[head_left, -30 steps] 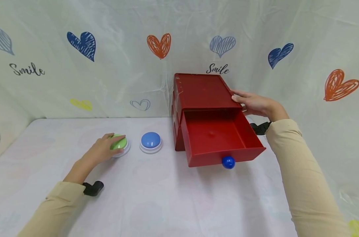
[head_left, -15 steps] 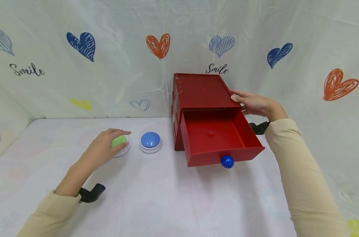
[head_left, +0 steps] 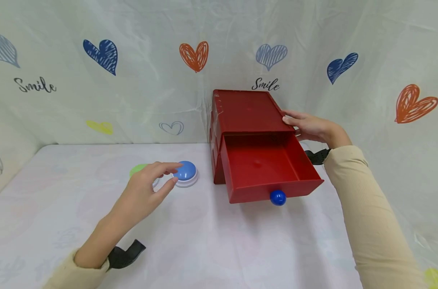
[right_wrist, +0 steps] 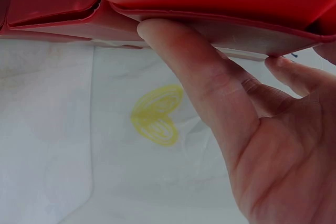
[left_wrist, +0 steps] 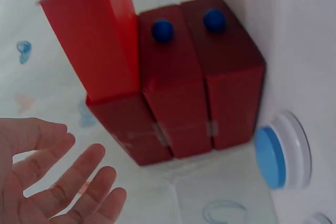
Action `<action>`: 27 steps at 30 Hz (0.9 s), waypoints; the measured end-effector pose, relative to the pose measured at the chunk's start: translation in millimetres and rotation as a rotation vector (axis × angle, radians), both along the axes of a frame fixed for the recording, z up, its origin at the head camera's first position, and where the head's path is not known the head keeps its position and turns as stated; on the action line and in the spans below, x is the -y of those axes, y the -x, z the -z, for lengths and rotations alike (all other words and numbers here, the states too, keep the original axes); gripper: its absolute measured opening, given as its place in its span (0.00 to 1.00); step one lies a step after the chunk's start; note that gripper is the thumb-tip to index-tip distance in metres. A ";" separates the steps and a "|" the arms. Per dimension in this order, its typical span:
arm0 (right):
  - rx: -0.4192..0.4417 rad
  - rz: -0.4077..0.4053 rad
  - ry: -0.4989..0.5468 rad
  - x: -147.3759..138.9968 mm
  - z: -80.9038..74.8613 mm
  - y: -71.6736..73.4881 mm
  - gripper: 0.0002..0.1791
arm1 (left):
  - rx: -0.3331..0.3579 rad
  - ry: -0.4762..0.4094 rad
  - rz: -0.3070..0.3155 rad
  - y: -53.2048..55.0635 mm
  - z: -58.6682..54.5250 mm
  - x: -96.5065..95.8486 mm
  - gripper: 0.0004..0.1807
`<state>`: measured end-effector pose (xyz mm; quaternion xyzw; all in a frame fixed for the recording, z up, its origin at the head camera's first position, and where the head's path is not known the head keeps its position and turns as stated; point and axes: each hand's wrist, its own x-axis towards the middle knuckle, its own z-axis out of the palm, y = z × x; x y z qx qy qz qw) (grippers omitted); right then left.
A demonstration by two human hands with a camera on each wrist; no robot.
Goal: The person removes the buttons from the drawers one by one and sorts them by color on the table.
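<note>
My left hand point(head_left: 143, 196) is in the air over the table, fingers relaxed and spread, holding nothing. Its fingertips overlap a blue push button point(head_left: 186, 171) on a white base in the head view. A green push button point(head_left: 136, 170) is partly hidden behind the hand. To the right stands a red drawer cabinet point(head_left: 251, 112), its top drawer point(head_left: 249, 194) pulled out by a blue round knob point(head_left: 278, 197) side toward me. My right hand point(head_left: 314, 128) rests against the cabinet's right side, thumb at the top edge. Extended fingers point(right_wrist: 184, 61) touch the side wall in the right wrist view.
Two lower drawers with blue knobs point(left_wrist: 162, 31) are closed in the left wrist view. A white cloth covers the table point(head_left: 190, 245). Behind the cabinet hangs a white curtain point(head_left: 226, 40) printed with hearts and "Smile".
My left hand has lifted off the green button and moved right, toward the blue button. The right hand and the pulled-out drawer have stayed in place.
</note>
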<state>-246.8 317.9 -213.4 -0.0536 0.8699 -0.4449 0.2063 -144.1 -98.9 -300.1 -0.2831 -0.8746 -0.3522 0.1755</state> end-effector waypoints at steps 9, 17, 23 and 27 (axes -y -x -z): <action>0.000 0.003 -0.003 1.3 -0.5 -0.4 0.38 | 0.005 -0.114 0.074 -29.0 -4.6 -27.4 0.18; -0.007 0.002 0.007 -0.2 0.0 -0.4 0.38 | 0.008 -0.179 0.222 -47.6 -8.0 -57.4 0.21; -0.011 -0.001 0.009 -0.2 0.0 0.0 0.38 | 0.071 -0.209 0.331 -57.6 -7.7 -80.1 0.23; -0.012 -0.002 0.007 0.1 0.2 0.6 0.38 | 0.085 -0.225 0.370 -63.1 -7.8 -93.2 0.25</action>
